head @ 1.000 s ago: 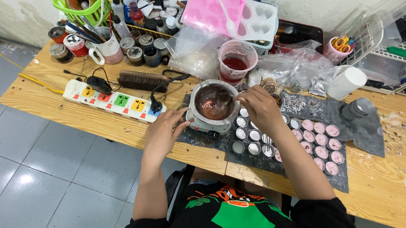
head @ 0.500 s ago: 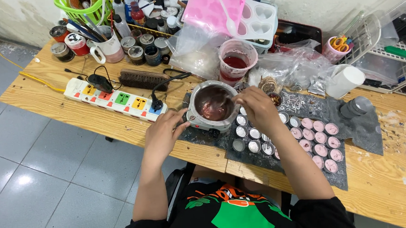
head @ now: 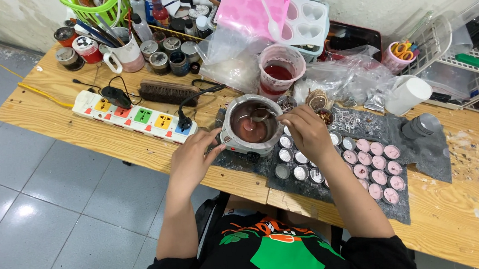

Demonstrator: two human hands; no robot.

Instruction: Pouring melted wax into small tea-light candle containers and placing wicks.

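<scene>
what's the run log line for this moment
left hand: steadies melting pot | right hand: holds spoon over pot | small tins: on mat

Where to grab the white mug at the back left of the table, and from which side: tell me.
Take the white mug by its loop handle, which sticks out on the mug's left toward the red-topped tin. Come in from that side and a little above; tools stand in its mouth and bottles crowd behind it, so the rim is probably awkward.

Bare wooden table [head: 61, 112] lies open left of my left hand [head: 189, 161]; small tins [head: 300, 167] crowd under my right hand [head: 306, 130].
</scene>
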